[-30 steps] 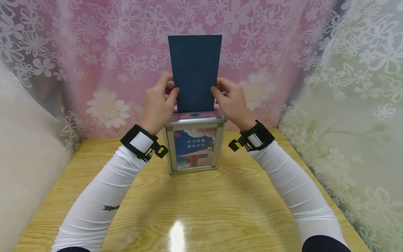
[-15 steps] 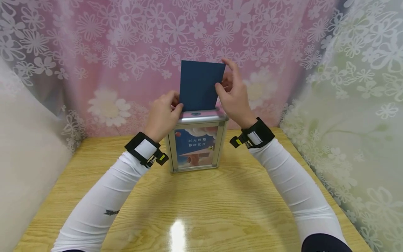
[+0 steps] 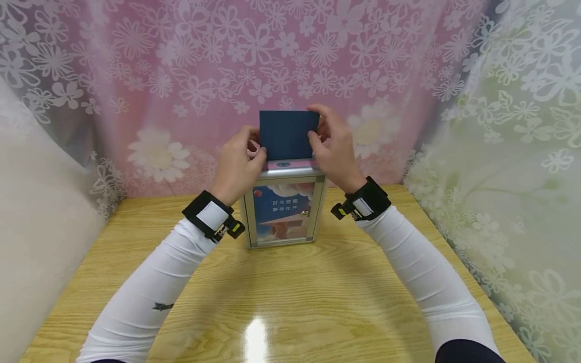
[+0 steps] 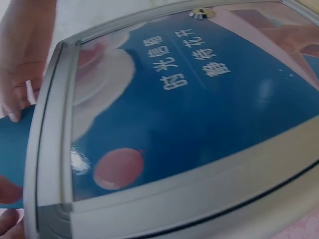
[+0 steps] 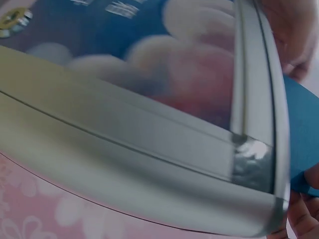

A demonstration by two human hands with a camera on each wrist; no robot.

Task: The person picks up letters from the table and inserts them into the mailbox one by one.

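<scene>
A plain dark blue envelope (image 3: 288, 135) stands upright in the top slot of a silver-framed letter box (image 3: 247, 217), its lower part hidden inside. My left hand (image 3: 239, 164) pinches the envelope's left edge low down, close to the box top. At the opposite edge, my right hand (image 3: 337, 147) holds it between thumb and fingers, the index finger lying on the top corner. In the left wrist view the envelope (image 4: 12, 149) shows beyond the box frame, with fingertips at both edges. The right wrist view also shows the envelope (image 5: 303, 134) past the box's metal rim.
The box stands on a wood-grain table (image 3: 290, 292), its front door bearing a small round lock (image 3: 304, 213) and a printed picture. Behind hangs a pink flowered curtain (image 3: 218, 65). Pale curtains close off both sides.
The envelope has sunk down into the slot, so much less of it shows. My right hand shifted up to the top corner, then came down with it; my left hand moved lower and slightly right.
</scene>
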